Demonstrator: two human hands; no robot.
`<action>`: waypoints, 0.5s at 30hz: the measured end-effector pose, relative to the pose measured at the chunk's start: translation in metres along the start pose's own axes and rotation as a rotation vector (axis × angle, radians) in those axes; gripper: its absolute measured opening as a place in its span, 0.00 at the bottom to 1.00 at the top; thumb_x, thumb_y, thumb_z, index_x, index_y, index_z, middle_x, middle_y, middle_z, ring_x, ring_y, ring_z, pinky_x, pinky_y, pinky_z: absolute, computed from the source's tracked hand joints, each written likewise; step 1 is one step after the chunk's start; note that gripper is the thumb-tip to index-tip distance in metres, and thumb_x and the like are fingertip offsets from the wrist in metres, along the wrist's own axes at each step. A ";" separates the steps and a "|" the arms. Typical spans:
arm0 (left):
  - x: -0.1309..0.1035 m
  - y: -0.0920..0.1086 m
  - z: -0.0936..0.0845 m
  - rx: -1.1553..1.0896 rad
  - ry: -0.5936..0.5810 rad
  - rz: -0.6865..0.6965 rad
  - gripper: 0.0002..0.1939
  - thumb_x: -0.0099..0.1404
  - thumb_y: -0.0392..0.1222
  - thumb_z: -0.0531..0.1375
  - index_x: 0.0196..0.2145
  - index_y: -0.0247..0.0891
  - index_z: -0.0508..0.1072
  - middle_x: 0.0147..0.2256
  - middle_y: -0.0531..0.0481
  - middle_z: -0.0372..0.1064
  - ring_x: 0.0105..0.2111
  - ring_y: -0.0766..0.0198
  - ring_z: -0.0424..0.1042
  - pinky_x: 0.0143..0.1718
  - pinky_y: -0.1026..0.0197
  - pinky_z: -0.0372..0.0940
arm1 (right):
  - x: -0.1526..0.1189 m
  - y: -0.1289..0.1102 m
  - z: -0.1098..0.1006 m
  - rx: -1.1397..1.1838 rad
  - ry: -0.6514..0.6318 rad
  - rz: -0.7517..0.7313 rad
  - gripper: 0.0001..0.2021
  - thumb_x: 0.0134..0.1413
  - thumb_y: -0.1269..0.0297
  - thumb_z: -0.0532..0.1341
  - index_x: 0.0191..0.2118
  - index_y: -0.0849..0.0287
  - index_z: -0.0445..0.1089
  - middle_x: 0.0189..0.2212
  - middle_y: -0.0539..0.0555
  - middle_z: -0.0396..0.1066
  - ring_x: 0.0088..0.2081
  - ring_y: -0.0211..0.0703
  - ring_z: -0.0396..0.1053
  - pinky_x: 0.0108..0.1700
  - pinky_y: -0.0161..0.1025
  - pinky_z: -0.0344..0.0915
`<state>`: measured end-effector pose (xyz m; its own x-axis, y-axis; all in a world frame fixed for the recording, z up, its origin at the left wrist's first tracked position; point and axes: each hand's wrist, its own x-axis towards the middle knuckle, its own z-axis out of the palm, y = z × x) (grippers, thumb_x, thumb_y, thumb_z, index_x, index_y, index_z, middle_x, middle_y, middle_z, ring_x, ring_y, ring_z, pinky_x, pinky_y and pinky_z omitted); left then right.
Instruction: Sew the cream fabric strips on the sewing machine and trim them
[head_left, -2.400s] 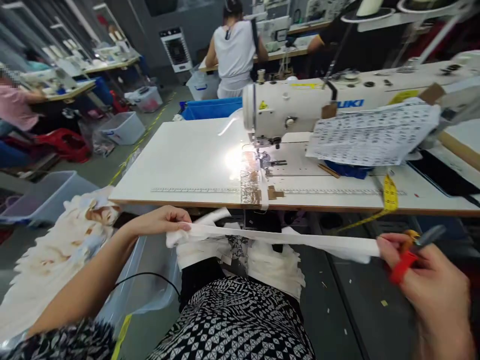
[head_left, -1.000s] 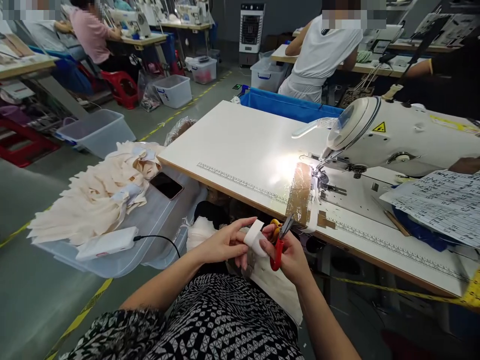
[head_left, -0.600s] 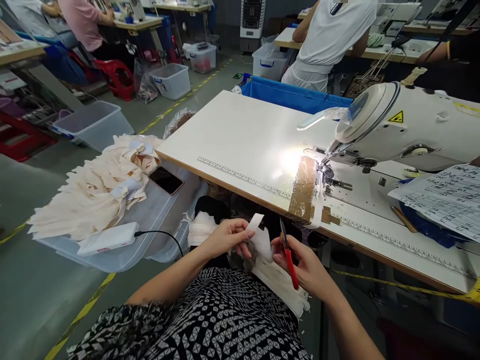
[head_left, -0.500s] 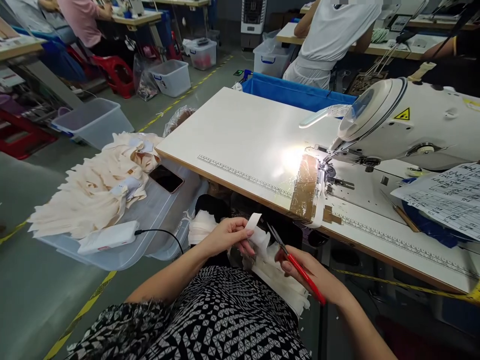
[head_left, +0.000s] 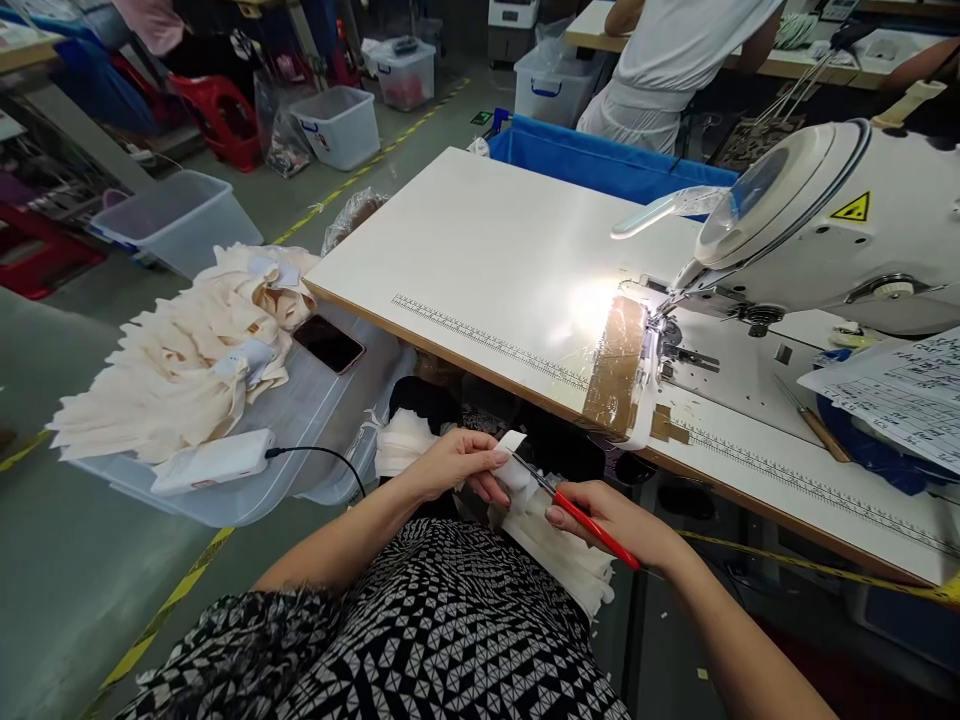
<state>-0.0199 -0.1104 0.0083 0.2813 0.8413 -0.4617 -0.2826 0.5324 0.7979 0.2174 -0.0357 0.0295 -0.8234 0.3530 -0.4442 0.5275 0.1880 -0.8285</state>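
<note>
Between the thumb and fingers of my left hand (head_left: 469,465) is pinched a white fabric strip (head_left: 512,441), its end standing up past the fingertips. My right hand (head_left: 611,515) grips red-handled scissors (head_left: 592,522), whose dark blades point up and left and reach the strip beside my left fingertips. Whether the blades are closed on the strip I cannot tell. Below both hands, cream fabric (head_left: 562,550) hangs over my lap, partly hidden by my hands and the patterned clothing.
A sewing machine (head_left: 817,220) with its lamp lit stands on the white table (head_left: 480,240). Left of it, a plastic bin (head_left: 330,400) carries a heap of cream fabric pieces (head_left: 180,350), a phone (head_left: 328,344) and a white power bank (head_left: 216,464). Co-workers sit farther back.
My right hand has brought the scissors left and up, so the blades now meet the strip. My left hand keeps its pinch. The view has tilted slightly downward.
</note>
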 end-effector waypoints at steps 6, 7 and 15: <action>0.002 0.001 0.000 -0.016 0.011 -0.014 0.24 0.52 0.60 0.68 0.29 0.34 0.71 0.22 0.47 0.76 0.23 0.62 0.76 0.24 0.67 0.64 | 0.002 0.004 0.004 -0.225 0.120 0.015 0.26 0.58 0.38 0.53 0.22 0.56 0.53 0.19 0.46 0.55 0.23 0.36 0.50 0.25 0.35 0.47; 0.003 0.001 0.001 -0.018 0.009 -0.013 0.24 0.52 0.60 0.68 0.29 0.34 0.71 0.22 0.47 0.76 0.23 0.62 0.76 0.24 0.67 0.64 | 0.001 0.004 0.005 -0.269 0.141 0.019 0.26 0.58 0.38 0.53 0.22 0.56 0.53 0.19 0.47 0.56 0.22 0.36 0.51 0.25 0.35 0.47; 0.005 0.001 -0.001 -0.036 -0.010 -0.009 0.23 0.52 0.59 0.68 0.29 0.34 0.72 0.22 0.47 0.76 0.23 0.62 0.76 0.24 0.66 0.64 | -0.001 0.001 0.012 -0.379 0.247 0.028 0.27 0.59 0.36 0.49 0.22 0.55 0.51 0.17 0.48 0.58 0.20 0.37 0.52 0.24 0.35 0.47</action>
<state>-0.0193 -0.1050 0.0067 0.2931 0.8353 -0.4651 -0.3131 0.5435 0.7788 0.2164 -0.0469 0.0255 -0.7576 0.5622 -0.3316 0.6258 0.4813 -0.6137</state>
